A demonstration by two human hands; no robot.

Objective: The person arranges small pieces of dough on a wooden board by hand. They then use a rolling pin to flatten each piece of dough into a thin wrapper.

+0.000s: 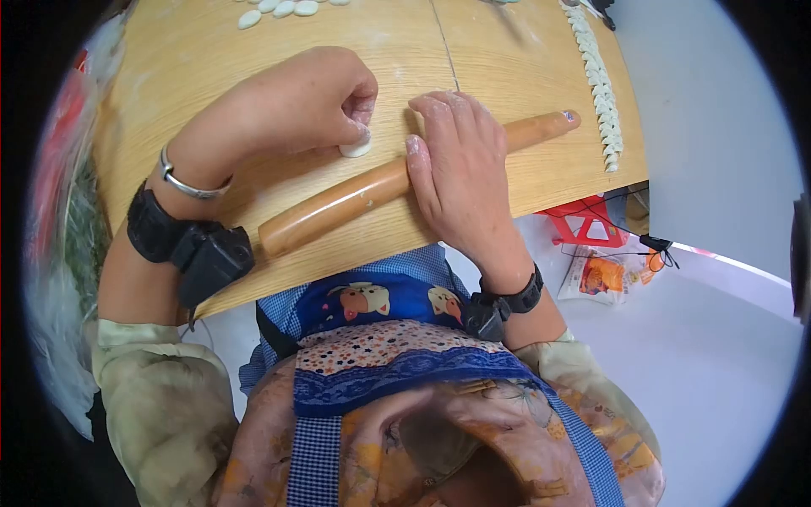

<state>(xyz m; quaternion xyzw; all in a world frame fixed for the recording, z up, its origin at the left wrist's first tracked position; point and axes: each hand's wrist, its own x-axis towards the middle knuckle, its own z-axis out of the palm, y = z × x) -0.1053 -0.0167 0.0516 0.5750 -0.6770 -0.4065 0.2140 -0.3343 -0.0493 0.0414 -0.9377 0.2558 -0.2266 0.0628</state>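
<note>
A small white dough disc sits on the wooden table, and my left hand pinches its edge between curled fingers and thumb. Under my right hand lies a thick wooden rolling pin, slanting from lower left to upper right. The right palm and fingers are laid over the pin's middle, gripping it, with the thumb on the near-left side. Flour whitens the fingertips of both hands. The dough disc is just beyond the pin, partly hidden by the left thumb.
Several dough discs lie at the table's far left. A long row of small white folded dough pieces runs along the right edge. Below are a red stool and an orange-white packet. Plastic bags hang at left.
</note>
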